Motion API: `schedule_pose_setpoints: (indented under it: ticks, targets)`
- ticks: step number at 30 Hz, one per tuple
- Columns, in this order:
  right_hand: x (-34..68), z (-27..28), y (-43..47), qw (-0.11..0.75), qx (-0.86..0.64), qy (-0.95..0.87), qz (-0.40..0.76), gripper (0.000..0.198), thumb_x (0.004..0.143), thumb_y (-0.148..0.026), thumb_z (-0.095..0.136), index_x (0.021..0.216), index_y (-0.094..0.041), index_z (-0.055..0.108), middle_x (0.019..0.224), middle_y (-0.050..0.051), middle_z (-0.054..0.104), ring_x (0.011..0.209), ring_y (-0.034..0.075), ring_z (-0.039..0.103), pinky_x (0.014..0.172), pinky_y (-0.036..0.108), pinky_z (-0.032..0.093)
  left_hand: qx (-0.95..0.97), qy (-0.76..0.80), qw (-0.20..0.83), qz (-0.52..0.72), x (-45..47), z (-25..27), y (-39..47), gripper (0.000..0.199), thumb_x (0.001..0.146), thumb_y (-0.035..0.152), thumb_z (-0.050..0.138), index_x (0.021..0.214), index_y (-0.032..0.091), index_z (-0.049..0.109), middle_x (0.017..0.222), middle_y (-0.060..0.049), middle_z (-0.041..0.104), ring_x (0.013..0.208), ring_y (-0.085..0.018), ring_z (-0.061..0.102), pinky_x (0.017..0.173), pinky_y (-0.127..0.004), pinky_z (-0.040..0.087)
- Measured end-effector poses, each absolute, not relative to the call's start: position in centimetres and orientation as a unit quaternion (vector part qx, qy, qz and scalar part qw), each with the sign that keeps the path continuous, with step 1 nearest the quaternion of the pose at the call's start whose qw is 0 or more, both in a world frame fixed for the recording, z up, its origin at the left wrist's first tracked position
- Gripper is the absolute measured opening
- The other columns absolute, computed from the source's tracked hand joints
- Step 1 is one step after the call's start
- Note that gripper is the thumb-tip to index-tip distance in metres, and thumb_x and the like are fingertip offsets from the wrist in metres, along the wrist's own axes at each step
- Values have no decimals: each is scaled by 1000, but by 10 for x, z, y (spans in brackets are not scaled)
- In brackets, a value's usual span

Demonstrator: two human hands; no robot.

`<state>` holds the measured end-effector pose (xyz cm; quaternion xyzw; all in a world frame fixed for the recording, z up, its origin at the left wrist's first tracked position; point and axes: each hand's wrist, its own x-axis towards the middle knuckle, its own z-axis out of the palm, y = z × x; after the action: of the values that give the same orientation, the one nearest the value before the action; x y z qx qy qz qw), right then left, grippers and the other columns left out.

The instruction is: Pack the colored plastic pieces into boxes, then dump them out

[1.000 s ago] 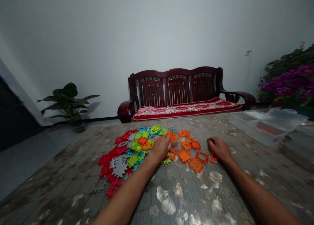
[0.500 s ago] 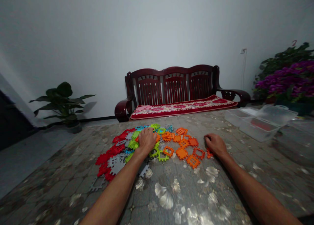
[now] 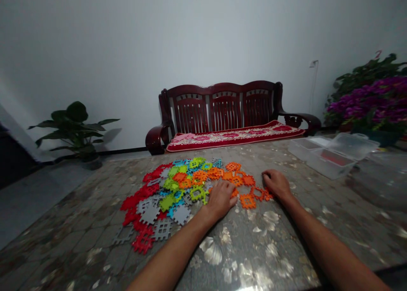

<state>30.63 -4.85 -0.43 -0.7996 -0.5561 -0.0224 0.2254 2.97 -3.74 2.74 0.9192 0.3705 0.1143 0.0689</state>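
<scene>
A spread of flat plastic building tiles with notched edges covers the middle of the table. Red tiles point(image 3: 143, 193) lie at the left, grey tiles point(image 3: 149, 212) among them, green tiles point(image 3: 168, 201) in the middle, and orange tiles point(image 3: 248, 200) toward the right. My left hand point(image 3: 219, 200) rests palm down over orange tiles, its thumb apart from the fingers; an orange edge shows between them, and the rest is hidden under the hand. My right hand point(image 3: 277, 184) lies on the table with fingers curled in, next to small orange pieces point(image 3: 269, 195); nothing shows in it.
Clear plastic boxes point(image 3: 330, 166) stand at the right, one with something red inside. Behind the patterned table point(image 3: 241, 240) is a dark wooden bench point(image 3: 222, 100) with a red cushion point(image 3: 235, 137). A potted plant point(image 3: 78, 126) stands left, purple flowers point(image 3: 372, 98) right.
My left hand has moved right and nearer me, from the green tiles to the orange ones. Orange tiles now lie on the green ones. My right hand stays in about the same place.
</scene>
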Motion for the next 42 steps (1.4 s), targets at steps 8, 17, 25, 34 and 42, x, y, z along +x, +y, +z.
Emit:
schedule_pose_setpoints:
  ticks: [8,17,25,34,42]
  targets:
    - [306,-3,-49,233,-798,-556,-18,39,89,-26,43,105,-20,78,114,8,77,106,24,69,86,29,48,871,463,50,158,20,34,-13,25,100,34,59,120,21,64,126,-9,64,108,-22,64,96,-43,55]
    - [310,-9,-47,248,-782,-571,-23,37,89,-26,44,100,-21,79,113,10,76,106,26,68,89,32,49,830,525,49,180,2,56,-8,32,99,35,61,126,19,61,129,-10,62,108,-23,65,91,-44,58]
    - [318,-23,-40,250,-758,-602,-16,50,93,-45,34,109,-20,74,120,13,74,111,30,66,97,42,49,866,456,140,151,24,23,-63,79,81,68,69,147,31,47,166,-15,27,154,-40,18,121,-68,16]
    - [288,-43,-26,359,-642,-660,152,58,84,-61,45,124,-27,69,135,9,67,128,32,58,115,51,39,901,365,178,148,67,-1,-74,77,82,68,66,144,25,49,162,-19,33,151,-39,27,121,-65,23]
    - [239,-18,-11,428,-543,-671,268,50,81,-61,58,111,-25,76,123,12,73,118,33,66,104,46,51,887,427,62,165,38,8,-32,24,96,27,55,116,20,65,125,-11,66,118,-29,59,104,-42,48]
